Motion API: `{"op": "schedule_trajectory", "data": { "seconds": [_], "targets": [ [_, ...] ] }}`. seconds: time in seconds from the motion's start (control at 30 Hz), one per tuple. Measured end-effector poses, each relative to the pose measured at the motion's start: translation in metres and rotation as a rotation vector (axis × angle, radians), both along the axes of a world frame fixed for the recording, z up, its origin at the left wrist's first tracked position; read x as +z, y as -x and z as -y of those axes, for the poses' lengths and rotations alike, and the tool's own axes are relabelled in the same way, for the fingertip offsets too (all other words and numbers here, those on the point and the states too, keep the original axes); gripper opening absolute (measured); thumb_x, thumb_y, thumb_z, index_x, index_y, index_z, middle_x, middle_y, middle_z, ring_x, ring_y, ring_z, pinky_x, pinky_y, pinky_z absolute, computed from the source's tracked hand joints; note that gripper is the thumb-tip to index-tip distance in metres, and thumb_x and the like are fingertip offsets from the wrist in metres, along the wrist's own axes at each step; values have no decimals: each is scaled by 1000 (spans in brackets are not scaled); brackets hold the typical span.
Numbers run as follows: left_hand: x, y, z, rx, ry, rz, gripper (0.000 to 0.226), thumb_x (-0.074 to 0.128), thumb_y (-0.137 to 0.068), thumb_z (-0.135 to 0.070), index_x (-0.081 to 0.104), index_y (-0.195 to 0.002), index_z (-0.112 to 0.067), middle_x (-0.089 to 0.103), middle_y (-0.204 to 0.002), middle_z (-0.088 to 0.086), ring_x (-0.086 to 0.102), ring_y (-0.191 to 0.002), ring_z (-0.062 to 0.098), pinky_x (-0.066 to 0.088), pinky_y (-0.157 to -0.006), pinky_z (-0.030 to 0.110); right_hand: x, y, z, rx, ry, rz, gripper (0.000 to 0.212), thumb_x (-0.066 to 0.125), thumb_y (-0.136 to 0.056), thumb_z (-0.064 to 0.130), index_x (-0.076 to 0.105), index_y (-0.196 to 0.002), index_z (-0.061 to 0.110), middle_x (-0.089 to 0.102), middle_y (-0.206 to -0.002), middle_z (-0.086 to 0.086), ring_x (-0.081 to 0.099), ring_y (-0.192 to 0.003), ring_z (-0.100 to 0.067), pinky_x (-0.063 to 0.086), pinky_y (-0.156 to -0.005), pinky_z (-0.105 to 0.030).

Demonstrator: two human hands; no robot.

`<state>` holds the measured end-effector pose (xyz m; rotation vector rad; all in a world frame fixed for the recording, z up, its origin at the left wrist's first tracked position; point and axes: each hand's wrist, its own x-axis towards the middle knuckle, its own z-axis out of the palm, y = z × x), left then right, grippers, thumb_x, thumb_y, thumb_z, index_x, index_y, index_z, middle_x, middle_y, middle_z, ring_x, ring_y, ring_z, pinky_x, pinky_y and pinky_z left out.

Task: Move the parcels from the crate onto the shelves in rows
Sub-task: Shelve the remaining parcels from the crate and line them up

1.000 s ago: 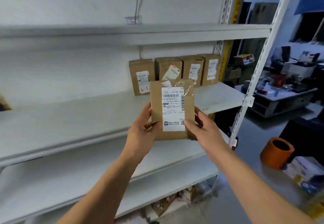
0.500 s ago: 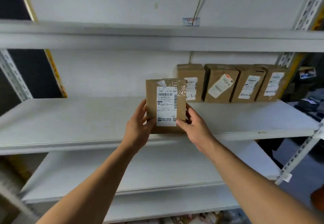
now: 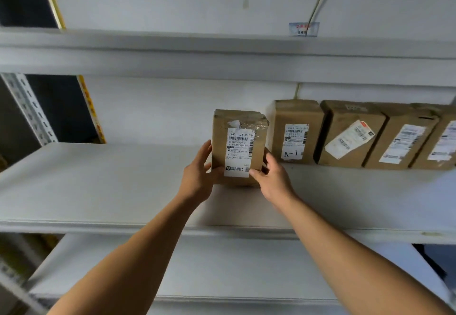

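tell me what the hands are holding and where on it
A brown parcel, held upright by its lower part: left hand on its left edge, right hand on its lower right corner.

The white shipping label (image 3: 238,152) on the brown parcel (image 3: 219,142) held upright at the middle carries "240" and "00 384" above a barcode; its smaller print is too blurred to read. At three o'clock from it, the next parcel (image 3: 278,127) on the shelf (image 3: 98,181) bears a label (image 3: 294,142) with handwritten "A-1" at its foot. The small tag (image 3: 304,29) at twelve o'clock is unreadable.
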<state>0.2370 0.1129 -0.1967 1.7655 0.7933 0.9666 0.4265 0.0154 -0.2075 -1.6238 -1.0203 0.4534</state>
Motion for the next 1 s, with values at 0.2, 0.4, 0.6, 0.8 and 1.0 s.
{"op": "schedule_trajectory", "data": {
  "seconds": [0.2,0.4,0.6,0.8,1.0],
  "targets": [
    [2,-31,-48,-54,-18,-87,92,69,-92,1,28,-160,-46,56,-148,-9,61,-134,25,59,-99,41,2,-21,-41,-143,81,56,64,75,-94,9,53,-152,23,67,-135,8,66,-122,-13,51,-101,-24],
    [-2,-59,-89,-112,-22,-91,94,70,-93,2,26,-160,-48,54,-147,-14,60,-134,23,57,-101,38,4,-33,-70,-247,166,28,70,68,-101,16,36,-163,22,54,-156,-6,53,-142,-25,42,-113,-33],
    [-2,-77,-113,-174,-61,-102,94,75,-92,-3,28,-157,-53,54,-155,-6,61,-134,23,54,-105,37,-2,-45,-85,-332,178,-16,69,66,-100,16,36,-163,26,57,-155,0,54,-141,-20,43,-117,-36],
    [-11,-89,-120,-199,-82,-74,95,79,-90,-6,29,-158,-50,57,-142,-19,64,-127,13,53,-98,22,-6,-53,-86,-366,159,15,59,61,-98,15,47,-153,31,67,-137,9,64,-125,-17,50,-106,-33],
    [-13,-91,-117,-185,-103,-90,93,77,-94,-10,25,-161,-48,52,-149,-18,60,-134,17,52,-103,31,-5,-52,-83,-348,145,22,60,58,-104,12,41,-159,28,62,-146,4,59,-133,-19,40,-100,-23]
  ]
}}
